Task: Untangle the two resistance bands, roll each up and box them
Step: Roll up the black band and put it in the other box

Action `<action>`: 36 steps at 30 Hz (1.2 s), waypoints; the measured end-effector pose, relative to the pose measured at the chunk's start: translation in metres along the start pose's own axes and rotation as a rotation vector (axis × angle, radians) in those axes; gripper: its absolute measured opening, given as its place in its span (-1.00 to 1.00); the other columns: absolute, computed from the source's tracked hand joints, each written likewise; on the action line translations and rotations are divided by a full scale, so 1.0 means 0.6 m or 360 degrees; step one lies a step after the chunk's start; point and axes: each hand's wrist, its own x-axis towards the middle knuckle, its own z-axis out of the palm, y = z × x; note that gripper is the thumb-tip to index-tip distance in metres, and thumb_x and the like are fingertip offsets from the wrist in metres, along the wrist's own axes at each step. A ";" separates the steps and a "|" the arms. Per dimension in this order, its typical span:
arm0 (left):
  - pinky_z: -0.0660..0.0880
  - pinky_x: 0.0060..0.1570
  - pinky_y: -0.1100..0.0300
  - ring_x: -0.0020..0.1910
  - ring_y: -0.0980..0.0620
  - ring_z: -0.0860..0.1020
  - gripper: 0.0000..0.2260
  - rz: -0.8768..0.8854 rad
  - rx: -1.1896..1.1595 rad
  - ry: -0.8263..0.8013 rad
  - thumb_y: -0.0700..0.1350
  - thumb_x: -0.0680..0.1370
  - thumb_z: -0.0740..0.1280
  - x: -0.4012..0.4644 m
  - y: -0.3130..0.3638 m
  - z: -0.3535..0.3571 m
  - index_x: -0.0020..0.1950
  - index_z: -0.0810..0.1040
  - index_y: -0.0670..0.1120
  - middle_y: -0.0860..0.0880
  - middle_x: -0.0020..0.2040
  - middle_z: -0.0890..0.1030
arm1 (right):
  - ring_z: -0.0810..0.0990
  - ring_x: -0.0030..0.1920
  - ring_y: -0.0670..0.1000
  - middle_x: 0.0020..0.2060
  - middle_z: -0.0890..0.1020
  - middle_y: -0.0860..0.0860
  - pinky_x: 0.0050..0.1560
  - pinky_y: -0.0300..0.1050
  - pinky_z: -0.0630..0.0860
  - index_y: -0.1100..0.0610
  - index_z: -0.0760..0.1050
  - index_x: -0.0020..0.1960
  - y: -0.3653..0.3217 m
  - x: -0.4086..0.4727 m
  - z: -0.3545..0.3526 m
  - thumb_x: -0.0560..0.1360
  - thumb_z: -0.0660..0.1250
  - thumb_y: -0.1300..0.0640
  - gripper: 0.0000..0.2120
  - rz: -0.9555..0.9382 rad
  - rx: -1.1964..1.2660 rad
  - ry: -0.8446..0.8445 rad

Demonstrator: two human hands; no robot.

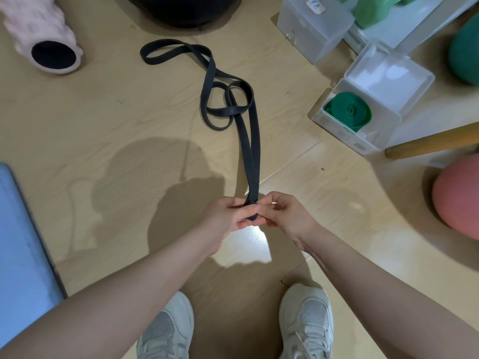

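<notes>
**Head view: a roll barely started, with a snarl waiting up the band**

You are pinching the near end of the black band (251, 161) between both hands: your left hand (228, 216) is curling thumb and fingers round the first small fold, your right hand (283, 212) is nipping it from the other side. Farther out, the band is lying looped over itself on the floor (108, 120). Those loops may tighten if you are pulling while rolling. The green band (348, 111) is already sitting rolled in the open box (368, 141), far right.
</notes>
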 end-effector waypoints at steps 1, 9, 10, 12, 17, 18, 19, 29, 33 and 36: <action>0.53 -0.12 0.35 -0.31 0.18 0.62 -0.92 0.0050 0.0061 0.0013 -0.17 0.45 0.43 0.001 0.000 -0.002 -0.08 0.61 -0.10 0.04 -0.27 0.67 | 0.64 -0.33 -0.09 -0.28 0.64 0.14 -0.19 -0.18 0.43 0.18 0.49 -0.16 -0.001 -0.001 0.003 0.51 0.33 0.23 -0.92 0.0073 0.0111 0.0008; 0.38 -0.22 0.38 -0.32 0.17 0.45 -0.91 0.0436 0.0533 0.0162 -0.09 0.40 0.47 0.009 0.001 -0.026 -0.21 0.60 0.07 0.08 -0.32 0.51 | 0.68 -0.15 -0.09 -0.25 0.70 0.03 -0.23 -0.30 0.50 0.13 0.47 -0.11 -0.001 0.015 0.022 0.53 0.28 0.15 -0.93 0.0511 0.0605 -0.0081; 0.41 -0.20 0.37 -0.30 0.15 0.47 -0.90 0.0459 0.0556 0.0174 -0.09 0.39 0.48 0.010 0.001 -0.030 -0.21 0.58 0.07 0.07 -0.31 0.53 | 0.68 -0.14 -0.09 -0.23 0.71 0.03 -0.25 -0.32 0.51 0.13 0.48 -0.10 -0.001 0.017 0.026 0.54 0.27 0.15 -0.93 0.0537 0.0651 -0.0099; 0.49 -0.06 0.20 -0.22 0.07 0.55 -0.83 0.0493 0.0593 0.0222 -0.11 0.37 0.50 0.009 0.004 -0.039 -0.22 0.55 0.12 0.06 -0.26 0.59 | 0.68 -0.11 -0.10 -0.18 0.71 0.02 -0.27 -0.34 0.53 0.12 0.49 -0.07 -0.001 0.020 0.035 0.56 0.25 0.15 -0.92 0.0553 0.0708 -0.0169; 0.46 -0.08 0.23 -0.15 0.02 0.57 -0.81 0.0764 0.1039 0.0372 -0.14 0.40 0.47 -0.014 0.027 -0.079 0.00 0.63 -0.05 0.01 -0.17 0.62 | 0.69 -0.13 0.00 -0.18 0.69 0.09 -0.15 -0.20 0.62 0.20 0.47 0.08 -0.027 0.025 0.065 0.62 0.10 0.10 -0.77 0.0576 0.1066 -0.0280; 0.43 -0.15 0.30 -0.17 0.02 0.55 -0.79 0.0860 0.1120 0.0409 -0.16 0.39 0.47 -0.018 0.028 -0.088 0.02 0.63 -0.10 0.03 -0.19 0.58 | 0.68 -0.11 0.04 -0.14 0.68 0.13 -0.09 -0.15 0.62 0.24 0.46 0.13 -0.039 0.027 0.066 0.63 0.06 0.07 -0.70 0.0586 0.1000 -0.0342; 0.38 -0.22 0.38 -0.22 0.05 0.52 -0.79 0.0945 0.1181 0.0438 -0.18 0.38 0.47 -0.022 0.026 -0.098 0.01 0.64 -0.13 0.09 -0.23 0.54 | 0.67 -0.10 0.06 -0.13 0.67 0.16 -0.04 -0.11 0.62 0.26 0.47 0.11 -0.054 0.028 0.067 0.63 0.05 0.04 -0.66 0.0571 0.0771 -0.0383; 0.31 -0.25 0.45 -0.27 0.26 0.42 -0.88 0.1140 0.1185 0.0594 -0.24 0.35 0.42 -0.045 0.004 -0.207 -0.13 0.62 -0.16 0.04 -0.25 0.47 | 0.33 0.37 0.18 0.34 0.40 0.16 0.38 -0.01 0.21 0.23 0.39 0.33 -0.146 0.090 0.122 0.46 0.37 0.13 -0.52 -0.1340 -0.2055 -0.0331; 0.35 -0.25 0.40 -0.26 0.15 0.44 -0.74 0.1257 0.1265 0.0580 -0.03 0.36 0.28 -0.061 0.000 -0.225 -0.10 0.61 -0.17 0.07 -0.20 0.49 | 0.23 0.44 0.07 0.36 0.41 0.08 0.48 -0.05 -0.08 0.15 0.34 0.35 -0.168 0.117 0.177 0.58 0.17 0.02 -0.61 -0.1308 -0.2714 -0.0771; 0.41 -0.19 0.36 -0.21 0.12 0.48 -0.71 0.1321 0.1225 0.0665 -0.03 0.37 0.27 -0.070 0.002 -0.246 -0.05 0.62 -0.17 0.06 -0.14 0.53 | 0.50 -0.10 0.14 -0.09 0.59 0.11 -0.07 -0.09 0.35 0.15 0.45 0.11 -0.175 0.099 0.196 0.61 0.08 0.02 -0.74 -0.1202 -0.2575 -0.0716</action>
